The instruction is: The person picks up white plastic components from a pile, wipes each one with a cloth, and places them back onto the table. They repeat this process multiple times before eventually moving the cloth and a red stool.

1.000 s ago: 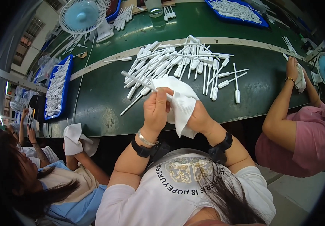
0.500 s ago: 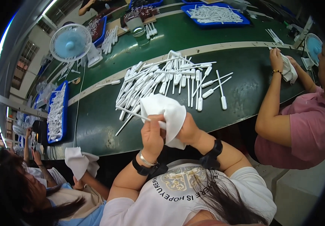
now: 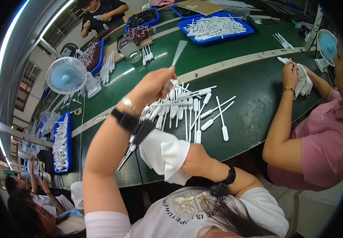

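My left hand (image 3: 157,84) is raised over the far side of the pile, its fingers closed on a white plastic stick (image 3: 178,53). The stick's wide end points up and away, smeared by motion. Nearer my body, my right hand (image 3: 197,160) grips a bunched white cloth (image 3: 161,152), which partly covers its fingers. Below and beyond my left hand lies a loose heap of similar white sticks (image 3: 195,104), thin-stemmed with flat, wider handles. My left forearm hides part of that heap. Several sticks lie spread out to its right.
Blue trays of white sticks stand at the far side (image 3: 215,37) and left (image 3: 61,142). A fan (image 3: 66,77) and a clear jar (image 3: 130,51) are beyond the pale strip (image 3: 235,59). To the right, a co-worker (image 3: 290,131) handles a cloth; other people sit left and far.
My left hand has left the cloth and moved up and away over the heap, carrying the stick. My right hand still holds the cloth. The whole view has shifted a little.
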`<act>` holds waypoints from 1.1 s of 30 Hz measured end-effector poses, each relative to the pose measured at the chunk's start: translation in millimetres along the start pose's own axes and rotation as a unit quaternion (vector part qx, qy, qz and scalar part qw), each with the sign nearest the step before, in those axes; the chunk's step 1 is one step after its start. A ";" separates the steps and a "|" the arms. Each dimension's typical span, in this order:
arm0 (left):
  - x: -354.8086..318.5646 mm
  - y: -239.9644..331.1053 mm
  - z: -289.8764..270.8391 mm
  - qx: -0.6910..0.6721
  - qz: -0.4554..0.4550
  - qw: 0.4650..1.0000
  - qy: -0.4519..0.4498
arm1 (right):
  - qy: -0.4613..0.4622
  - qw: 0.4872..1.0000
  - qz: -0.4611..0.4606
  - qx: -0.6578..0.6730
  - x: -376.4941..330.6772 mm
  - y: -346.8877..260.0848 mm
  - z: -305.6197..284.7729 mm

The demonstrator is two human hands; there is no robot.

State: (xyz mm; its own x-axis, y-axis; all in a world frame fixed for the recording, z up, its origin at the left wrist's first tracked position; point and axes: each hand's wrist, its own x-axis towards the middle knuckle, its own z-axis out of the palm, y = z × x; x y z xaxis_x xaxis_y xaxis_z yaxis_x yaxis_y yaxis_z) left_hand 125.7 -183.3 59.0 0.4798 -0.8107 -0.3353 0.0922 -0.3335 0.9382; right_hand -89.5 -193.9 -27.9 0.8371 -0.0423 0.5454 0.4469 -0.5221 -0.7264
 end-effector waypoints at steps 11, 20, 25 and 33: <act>288.9 46.9 -38.1 0.505 0.123 0.837 0.172 | -0.149 0.989 0.000 -0.001 -21.2 17.9 17.2; 303.7 38.5 -41.6 0.281 0.227 0.904 0.230 | -0.160 0.987 0.028 0.012 -24.6 17.6 21.2; 201.1 51.0 -15.2 0.134 0.175 0.970 0.097 | -0.136 0.985 0.070 0.084 -5.4 14.7 0.9; 1.1 28.4 -9.6 0.514 -0.001 0.847 -0.139 | -0.143 0.989 0.028 -0.022 -6.0 12.4 9.4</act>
State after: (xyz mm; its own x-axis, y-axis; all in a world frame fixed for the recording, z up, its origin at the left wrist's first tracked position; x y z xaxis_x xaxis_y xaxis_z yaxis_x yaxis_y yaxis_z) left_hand 137.2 -189.0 86.1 0.2435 -0.8441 -0.4778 -0.7835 -0.4615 0.4161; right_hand -86.0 -192.1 -44.0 0.9179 0.1669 0.3600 0.3886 -0.5623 -0.7299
